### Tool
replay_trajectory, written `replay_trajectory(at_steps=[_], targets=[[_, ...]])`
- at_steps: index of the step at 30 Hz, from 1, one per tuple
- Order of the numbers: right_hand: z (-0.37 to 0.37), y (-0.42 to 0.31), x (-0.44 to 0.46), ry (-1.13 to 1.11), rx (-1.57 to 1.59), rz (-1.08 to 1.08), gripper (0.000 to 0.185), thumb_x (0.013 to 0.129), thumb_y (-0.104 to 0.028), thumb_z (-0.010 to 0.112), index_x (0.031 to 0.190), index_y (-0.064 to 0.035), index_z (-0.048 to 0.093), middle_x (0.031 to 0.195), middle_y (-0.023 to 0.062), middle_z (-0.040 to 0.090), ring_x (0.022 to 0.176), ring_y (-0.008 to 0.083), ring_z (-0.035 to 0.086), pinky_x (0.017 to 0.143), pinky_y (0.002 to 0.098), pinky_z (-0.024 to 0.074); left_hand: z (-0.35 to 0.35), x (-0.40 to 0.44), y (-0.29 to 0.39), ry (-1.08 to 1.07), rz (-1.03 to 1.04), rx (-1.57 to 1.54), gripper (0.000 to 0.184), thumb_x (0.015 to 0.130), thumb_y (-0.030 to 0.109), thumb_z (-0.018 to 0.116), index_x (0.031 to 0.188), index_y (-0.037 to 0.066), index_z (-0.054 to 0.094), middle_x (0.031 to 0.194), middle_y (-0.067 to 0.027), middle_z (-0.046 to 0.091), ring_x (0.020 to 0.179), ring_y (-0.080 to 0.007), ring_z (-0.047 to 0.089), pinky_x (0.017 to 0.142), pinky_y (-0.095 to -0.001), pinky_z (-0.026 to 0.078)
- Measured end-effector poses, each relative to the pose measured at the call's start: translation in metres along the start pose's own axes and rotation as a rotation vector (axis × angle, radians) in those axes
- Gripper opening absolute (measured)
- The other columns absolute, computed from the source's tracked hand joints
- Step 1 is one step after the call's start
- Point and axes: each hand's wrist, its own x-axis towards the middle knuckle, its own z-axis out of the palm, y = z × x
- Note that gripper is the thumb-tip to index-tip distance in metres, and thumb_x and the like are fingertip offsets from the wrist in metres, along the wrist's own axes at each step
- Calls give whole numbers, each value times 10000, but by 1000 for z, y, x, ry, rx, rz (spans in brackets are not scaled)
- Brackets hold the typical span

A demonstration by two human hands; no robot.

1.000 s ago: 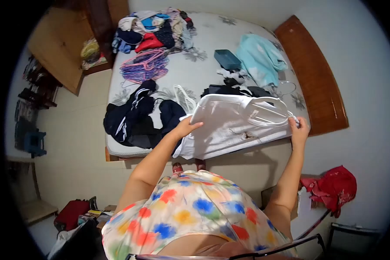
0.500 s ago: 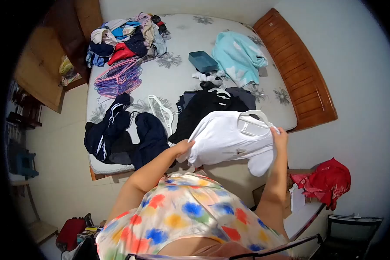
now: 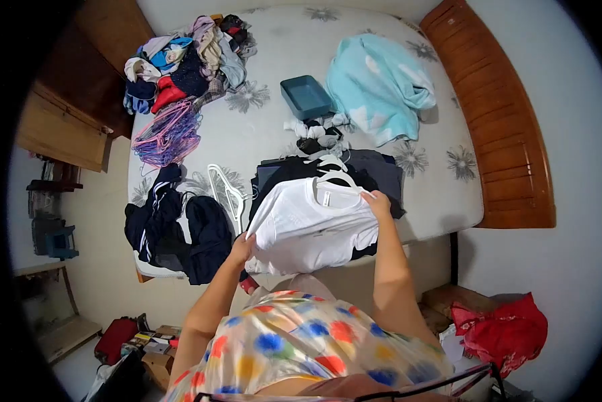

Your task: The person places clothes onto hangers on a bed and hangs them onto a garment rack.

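Observation:
A white T-shirt (image 3: 308,231) with a white hanger (image 3: 338,177) in its neck is stretched between my hands, over the near edge of the bed. My left hand (image 3: 243,246) pinches the sleeve side at the left. At the right shoulder, my right hand (image 3: 377,202) is closed on the fabric. Beneath and behind the T-shirt lie black and dark grey clothes (image 3: 374,171). Another white hanger (image 3: 229,194) rests on the mattress left of the T-shirt.
Dark navy clothes (image 3: 210,231) lie at the bed's near left. Farther back are a pile of colored hangers (image 3: 167,137), mixed clothes (image 3: 180,63), a teal bin (image 3: 306,97), rolled socks (image 3: 318,134) and a light blue blanket (image 3: 378,87). Red cloth (image 3: 502,331) sits at the lower right.
Both hands have carried the white T-shirt left and laid it lower over the dark clothes at the bed's edge. The camera view has shifted too.

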Motion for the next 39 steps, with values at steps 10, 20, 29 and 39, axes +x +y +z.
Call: replay_trajectory(at_steps=[10, 20, 29, 39], targets=[[73, 21, 82, -142, -180, 138, 505, 740, -542, 658, 871, -54, 650, 959, 176, 651, 963, 374, 583, 870, 503, 392, 70, 46, 27, 68, 80, 31, 198, 952, 116, 472, 1106, 29, 561, 788, -3, 537, 706, -106, 501, 648, -268, 423], [114, -8, 101, -6, -171, -56, 642, 694, -345, 758, 1240, -134, 494, 1250, 92, 483, 1201, 310, 425, 1009, 485, 296, 80, 60, 26, 120, 18, -8, 213, 954, 104, 468, 1139, 36, 549, 855, -26, 569, 737, -113, 529, 630, -274, 461], [127, -29, 142, -430, -273, 87, 832, 616, -489, 805, 1305, -160, 475, 1346, 103, 457, 1264, 298, 413, 1016, 496, 312, 67, 51, -6, 149, 15, -11, 253, 959, 109, 471, 1196, 38, 526, 916, -20, 577, 847, -137, 572, 730, -289, 500], [98, -23, 130, -408, -18, -112, 509, 666, -385, 788, 1015, -62, 606, 978, 159, 659, 919, 319, 629, 791, 390, 476, 69, 32, -15, 108, 53, -97, 218, 964, 110, 461, 1146, 43, 562, 972, -10, 591, 911, -111, 529, 828, -258, 411]])
